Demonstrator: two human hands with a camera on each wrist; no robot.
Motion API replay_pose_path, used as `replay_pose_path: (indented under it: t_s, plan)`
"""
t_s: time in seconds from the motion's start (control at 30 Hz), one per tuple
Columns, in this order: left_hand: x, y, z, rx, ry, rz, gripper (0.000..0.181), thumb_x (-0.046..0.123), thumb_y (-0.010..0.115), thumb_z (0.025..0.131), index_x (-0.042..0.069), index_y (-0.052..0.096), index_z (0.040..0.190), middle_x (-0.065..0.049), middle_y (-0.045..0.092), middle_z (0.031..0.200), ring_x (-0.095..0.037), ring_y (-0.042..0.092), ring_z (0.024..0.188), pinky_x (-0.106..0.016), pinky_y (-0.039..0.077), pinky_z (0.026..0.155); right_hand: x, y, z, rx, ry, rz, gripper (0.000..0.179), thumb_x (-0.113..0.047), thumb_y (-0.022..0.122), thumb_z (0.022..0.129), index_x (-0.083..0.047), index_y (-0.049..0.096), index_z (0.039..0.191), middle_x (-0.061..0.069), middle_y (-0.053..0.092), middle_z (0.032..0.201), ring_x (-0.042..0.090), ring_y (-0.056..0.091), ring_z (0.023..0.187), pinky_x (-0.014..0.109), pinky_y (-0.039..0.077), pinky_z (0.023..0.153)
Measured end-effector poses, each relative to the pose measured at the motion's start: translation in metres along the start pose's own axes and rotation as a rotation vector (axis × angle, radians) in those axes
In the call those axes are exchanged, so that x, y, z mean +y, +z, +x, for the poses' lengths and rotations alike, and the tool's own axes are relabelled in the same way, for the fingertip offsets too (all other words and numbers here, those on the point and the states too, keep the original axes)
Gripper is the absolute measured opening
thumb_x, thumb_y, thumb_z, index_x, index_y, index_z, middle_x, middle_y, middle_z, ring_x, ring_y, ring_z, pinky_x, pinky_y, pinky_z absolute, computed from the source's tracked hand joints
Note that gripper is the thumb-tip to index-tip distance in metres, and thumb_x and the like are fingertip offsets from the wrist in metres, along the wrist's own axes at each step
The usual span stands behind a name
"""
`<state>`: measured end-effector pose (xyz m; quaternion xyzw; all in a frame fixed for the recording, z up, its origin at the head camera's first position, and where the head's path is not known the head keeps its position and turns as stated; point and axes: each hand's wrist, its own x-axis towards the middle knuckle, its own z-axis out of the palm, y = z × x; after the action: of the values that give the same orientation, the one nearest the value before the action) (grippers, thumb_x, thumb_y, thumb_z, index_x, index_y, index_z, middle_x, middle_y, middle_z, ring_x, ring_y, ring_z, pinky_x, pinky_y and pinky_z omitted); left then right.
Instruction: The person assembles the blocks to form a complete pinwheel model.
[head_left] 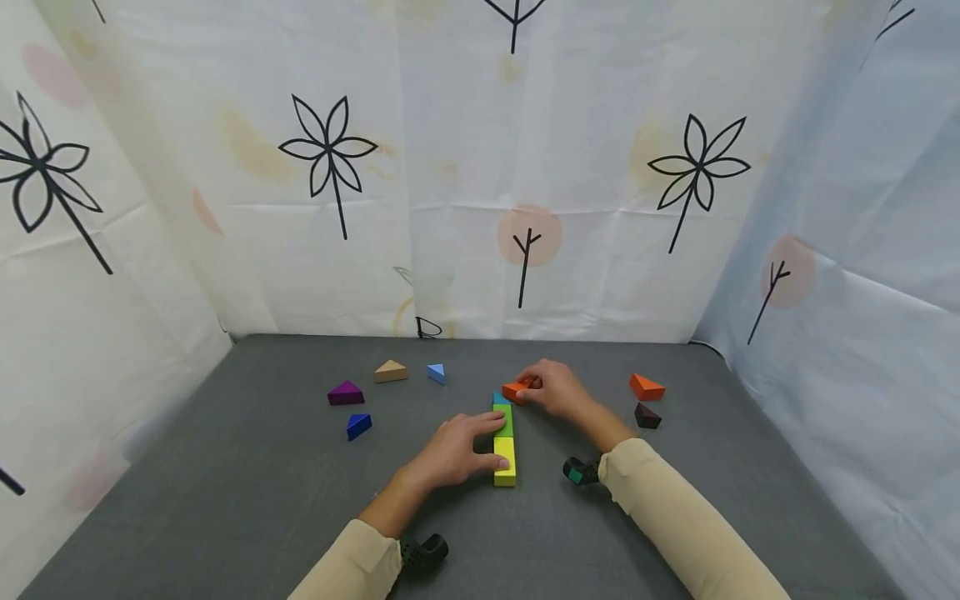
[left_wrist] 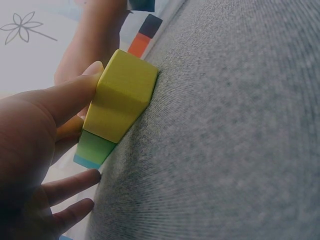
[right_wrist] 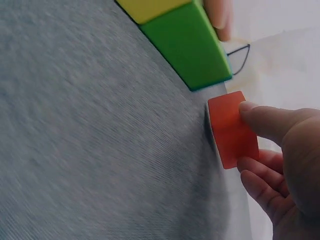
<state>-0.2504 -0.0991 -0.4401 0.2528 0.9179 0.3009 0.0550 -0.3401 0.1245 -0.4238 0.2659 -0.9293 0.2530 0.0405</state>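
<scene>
A yellow block [head_left: 505, 467], a green block [head_left: 506, 427] and a light blue triangular block [head_left: 499, 399] stand end to end in a row. My left hand [head_left: 452, 451] rests on this row from the left, thumb on the yellow block and index finger on the green one. In the left wrist view its other fingers [left_wrist: 75, 186] stretch out past the blocks. Just right of the row's far end, my right hand [head_left: 558, 390] pinches an orange block [head_left: 513, 392] between thumb and fingers. The right wrist view shows that orange block [right_wrist: 232, 130] close to the green block's end.
On the left of the grey table [head_left: 247, 467] lie a purple triangle [head_left: 346, 394], a dark blue one [head_left: 358, 427], a wooden one [head_left: 391, 372] and a small blue one [head_left: 437, 373]. An orange wedge [head_left: 647, 387] and a dark brown block [head_left: 647, 417] lie at right.
</scene>
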Motion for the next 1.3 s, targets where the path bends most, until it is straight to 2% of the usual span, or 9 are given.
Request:
replay_pose_path:
  t_s: [0.27,0.43,1.3]
  plan:
    - [-0.001,0.001,-0.001,-0.002,0.024,-0.003,0.069,0.05,0.071,0.085,0.02,0.051,0.144,0.008,0.045,0.147,-0.027,0.042,0.132,-0.055,0.029,0.105,-0.001,0.009,-0.005,0.014,0.001,0.109,0.017,-0.016,0.068,0.093,-0.009,0.073,0.108,0.001,0.062,0.092,0.014,0.055,0.078,0.032,0.048,0.068]
    - [-0.001,0.0,-0.001,0.001,0.028,-0.015,0.068,0.048,0.072,0.085,0.019,0.051,0.143,0.007,0.045,0.148,-0.028,0.041,0.133,-0.055,0.028,0.106,0.0,0.012,-0.005,0.031,0.008,0.145,0.016,-0.013,0.068,0.093,-0.01,0.074,0.107,0.001,0.062,0.092,0.014,0.055,0.077,0.032,0.048,0.068]
    - [-0.001,-0.001,-0.002,0.017,0.028,-0.037,0.068,0.047,0.072,0.085,0.019,0.052,0.143,0.006,0.046,0.146,-0.03,0.04,0.133,-0.058,0.027,0.106,-0.006,0.012,-0.007,0.02,0.022,0.197,0.017,-0.013,0.066,0.094,-0.01,0.073,0.108,-0.001,0.063,0.091,0.012,0.054,0.075,0.03,0.047,0.065]
